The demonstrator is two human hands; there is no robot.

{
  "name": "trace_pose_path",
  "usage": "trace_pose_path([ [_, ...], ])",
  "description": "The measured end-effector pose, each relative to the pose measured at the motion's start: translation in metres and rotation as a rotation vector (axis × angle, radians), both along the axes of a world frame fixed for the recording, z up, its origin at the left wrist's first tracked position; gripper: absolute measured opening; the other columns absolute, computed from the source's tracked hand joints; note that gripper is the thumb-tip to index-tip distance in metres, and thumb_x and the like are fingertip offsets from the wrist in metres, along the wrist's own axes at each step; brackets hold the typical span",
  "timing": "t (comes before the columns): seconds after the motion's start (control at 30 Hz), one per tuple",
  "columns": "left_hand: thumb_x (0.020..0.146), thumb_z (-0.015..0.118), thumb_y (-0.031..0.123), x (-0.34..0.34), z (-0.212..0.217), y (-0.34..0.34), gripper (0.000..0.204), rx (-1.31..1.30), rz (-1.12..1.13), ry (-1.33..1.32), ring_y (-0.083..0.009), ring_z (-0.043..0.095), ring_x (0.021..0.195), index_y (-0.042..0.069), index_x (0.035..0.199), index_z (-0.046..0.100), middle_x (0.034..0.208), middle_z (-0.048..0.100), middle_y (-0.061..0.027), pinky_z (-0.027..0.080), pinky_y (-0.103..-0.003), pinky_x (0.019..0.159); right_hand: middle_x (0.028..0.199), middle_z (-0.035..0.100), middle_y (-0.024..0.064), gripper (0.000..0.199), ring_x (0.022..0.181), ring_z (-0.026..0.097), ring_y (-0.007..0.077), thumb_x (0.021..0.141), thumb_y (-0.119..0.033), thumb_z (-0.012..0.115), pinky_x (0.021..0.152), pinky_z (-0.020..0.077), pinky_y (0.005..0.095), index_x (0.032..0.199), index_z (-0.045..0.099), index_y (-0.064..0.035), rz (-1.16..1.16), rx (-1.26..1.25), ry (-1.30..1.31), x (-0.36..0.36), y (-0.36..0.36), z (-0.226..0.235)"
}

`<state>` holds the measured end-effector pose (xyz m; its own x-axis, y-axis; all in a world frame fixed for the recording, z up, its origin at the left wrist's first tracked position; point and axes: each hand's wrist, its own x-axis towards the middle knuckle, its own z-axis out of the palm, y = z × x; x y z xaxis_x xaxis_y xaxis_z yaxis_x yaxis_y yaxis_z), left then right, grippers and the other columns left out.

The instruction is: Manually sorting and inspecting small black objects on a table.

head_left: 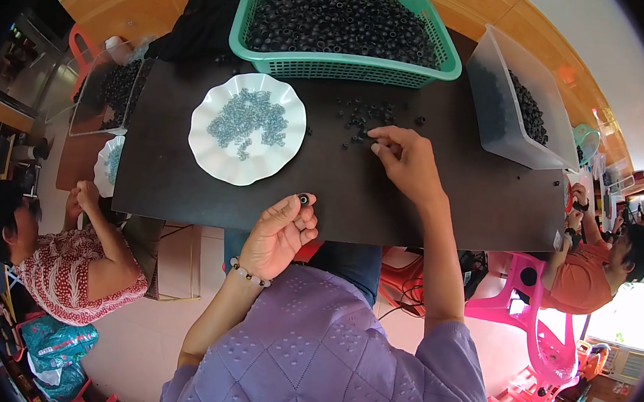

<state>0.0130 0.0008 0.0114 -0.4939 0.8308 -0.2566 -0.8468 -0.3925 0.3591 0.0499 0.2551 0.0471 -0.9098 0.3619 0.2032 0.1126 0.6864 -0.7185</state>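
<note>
Close to the table's near edge, my left hand (281,228) pinches a small black ring-shaped part (304,199) between thumb and fingertips, its hole facing up. My right hand (406,159) is over the table, its thumb and forefinger slightly apart beside a loose scatter of small black ring-shaped parts (358,118). Nothing shows between those fingers. Left of the scatter, a white scalloped plate (211,157) carries a spread of small translucent bluish pieces (246,118).
A green basket (333,69) heaped with black parts stands at the far edge. A translucent bin (500,132) of the same parts is at the right, and dark cloth (208,19) at the far left. People sit at the left (74,271) and right (587,274).
</note>
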Motion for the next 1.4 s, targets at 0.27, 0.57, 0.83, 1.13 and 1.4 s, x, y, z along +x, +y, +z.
trace_pose_path([
  [0.27,0.097,0.054,0.025,0.000,0.002,0.001,0.026,-0.021,0.003,-0.001,-0.0093,0.054,0.077,0.003,0.108,0.060,0.081,0.058,0.0010,0.046,-0.025,0.072,0.080,0.067,0.0028,0.016,0.074,0.057,0.0050,0.085,-0.007,0.065,0.065,0.0429,0.0206,0.099,0.071,-0.0015,0.023,-0.505,-0.018,0.009,-0.012,0.011],
  [0.57,0.095,0.057,0.024,0.006,0.010,0.004,0.025,-0.113,0.016,0.021,-0.0099,0.051,0.075,0.002,0.106,0.061,0.079,0.055,0.0018,0.044,-0.025,0.070,0.083,0.068,0.0041,0.016,0.079,0.061,0.0069,0.084,-0.009,0.069,0.067,0.0443,0.0204,0.097,0.069,-0.0002,0.099,-0.870,0.013,0.027,-0.053,0.017],
  [0.83,0.091,0.062,0.022,0.012,0.014,0.002,0.024,-0.028,-0.030,0.017,-0.0079,0.057,0.076,0.003,0.105,0.065,0.083,0.062,0.0012,0.049,-0.024,0.075,0.082,0.064,0.0040,0.011,0.078,0.058,0.0094,0.080,-0.004,0.072,0.071,0.0434,0.0217,0.090,0.069,0.0009,0.155,-0.885,0.102,0.040,-0.080,0.024],
  [1.13,0.090,0.064,0.022,0.017,0.012,0.001,0.019,0.003,-0.023,-0.007,-0.0082,0.058,0.075,0.004,0.098,0.066,0.083,0.063,0.0003,0.049,-0.024,0.073,0.082,0.062,0.0053,0.012,0.078,0.057,0.0115,0.076,-0.004,0.075,0.073,0.0428,0.0232,0.087,0.072,-0.0004,0.167,-0.703,0.087,0.047,-0.089,0.036],
  [1.4,0.089,0.065,0.022,0.018,0.010,-0.002,0.018,-0.042,-0.018,0.046,-0.0091,0.057,0.074,0.004,0.093,0.066,0.081,0.063,-0.0010,0.048,-0.024,0.072,0.077,0.063,0.0034,0.013,0.076,0.055,0.0116,0.073,-0.006,0.077,0.071,0.0420,0.0242,0.085,0.073,-0.0034,0.156,-0.540,0.066,0.048,-0.094,0.044],
])
